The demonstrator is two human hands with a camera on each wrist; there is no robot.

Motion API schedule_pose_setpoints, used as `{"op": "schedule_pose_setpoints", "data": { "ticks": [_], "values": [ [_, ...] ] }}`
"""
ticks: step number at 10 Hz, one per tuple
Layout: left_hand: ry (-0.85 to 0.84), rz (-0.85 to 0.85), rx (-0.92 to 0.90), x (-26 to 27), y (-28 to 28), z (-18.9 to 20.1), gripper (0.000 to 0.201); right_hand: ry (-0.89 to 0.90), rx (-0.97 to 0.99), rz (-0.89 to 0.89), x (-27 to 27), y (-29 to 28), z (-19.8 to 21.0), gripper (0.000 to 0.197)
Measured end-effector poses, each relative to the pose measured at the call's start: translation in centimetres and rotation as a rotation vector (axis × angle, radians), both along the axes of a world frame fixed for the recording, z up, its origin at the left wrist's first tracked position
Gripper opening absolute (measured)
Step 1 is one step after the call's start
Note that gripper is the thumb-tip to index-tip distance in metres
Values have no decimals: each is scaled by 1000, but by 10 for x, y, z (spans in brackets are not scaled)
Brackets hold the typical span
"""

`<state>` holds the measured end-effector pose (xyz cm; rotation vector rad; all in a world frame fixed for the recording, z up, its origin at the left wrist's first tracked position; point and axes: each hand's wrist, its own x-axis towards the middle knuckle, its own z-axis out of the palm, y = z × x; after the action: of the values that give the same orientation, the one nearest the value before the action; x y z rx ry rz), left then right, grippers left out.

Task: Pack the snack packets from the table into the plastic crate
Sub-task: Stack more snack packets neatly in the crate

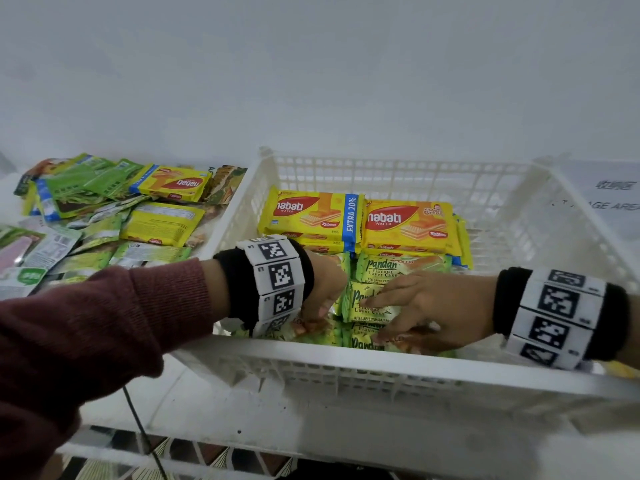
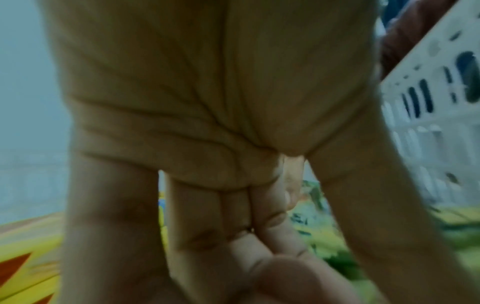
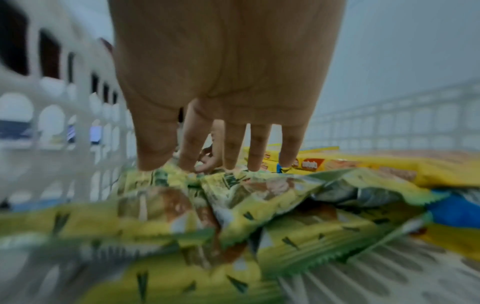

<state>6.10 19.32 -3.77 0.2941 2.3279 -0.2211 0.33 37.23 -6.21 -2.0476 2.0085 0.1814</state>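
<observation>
A white plastic crate (image 1: 346,358) holds yellow nabati wafer packets (image 1: 311,213) stacked at the back and green pandan cake packets (image 1: 391,268) in front. Both hands are inside it, over the front packets. My left hand (image 1: 313,323) reaches down with its fingers on the green packets at the front left; the left wrist view shows that hand (image 2: 233,205) with straight fingers. My right hand (image 1: 374,320) lies spread, fingertips resting on a pandan packet (image 1: 360,303). In the right wrist view its fingers (image 3: 257,156) stand straight on the crumpled green packets (image 3: 246,195).
A loose pile of green and yellow packets (image 1: 104,216) covers the table left of the crate. The crate's right half shows bare lattice floor (image 1: 519,237). A printed paper sign (image 1: 609,199) lies at the far right. A dark cable (image 1: 138,424) hangs near the table's front edge.
</observation>
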Motion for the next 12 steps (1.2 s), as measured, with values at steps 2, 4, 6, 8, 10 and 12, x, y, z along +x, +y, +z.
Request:
{"op": "schedule_pose_setpoints", "data": {
  "ticks": [2,4,6,8,10,12],
  "values": [
    [108,140,58,-5,-18,16,23,-133,116,-335,-11,-5,13,59],
    [146,144,-66,-3,-9,14,51,119,311,-343,-6,-14,4,63],
    [227,262,35,-8,-7,24,36,-2,266,-269,-22,-13,27,108],
    [509,359,311,1,-18,70,33,14,99,-247,-43,-27,59,50],
    [745,382,437,53,-66,116,40,150,56,-210,-24,-78,110,31],
    [851,525,383,121,-162,133,32,50,130,-330,69,-158,187,64]
  ]
}}
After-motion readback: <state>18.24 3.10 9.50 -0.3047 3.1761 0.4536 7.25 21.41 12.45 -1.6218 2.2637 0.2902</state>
